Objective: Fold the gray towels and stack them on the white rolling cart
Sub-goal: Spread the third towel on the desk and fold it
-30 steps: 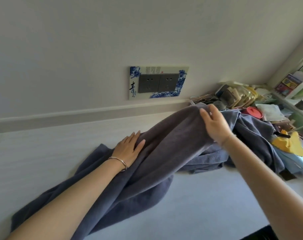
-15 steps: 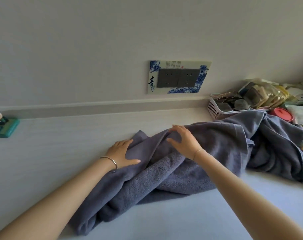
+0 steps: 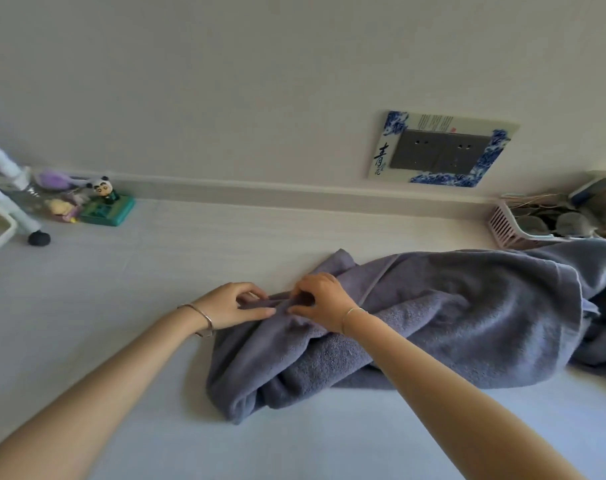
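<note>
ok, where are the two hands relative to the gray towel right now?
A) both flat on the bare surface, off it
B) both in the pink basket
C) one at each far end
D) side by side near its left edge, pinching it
D: the left hand and right hand sit close together, fingers curled into the cloth near the left edge of the gray towel.

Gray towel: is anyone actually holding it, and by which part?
Yes. Both hands hold the gray towel at its left end: the left hand pinches the bunched fabric there, and the right hand grips a fold right beside it.
</note>
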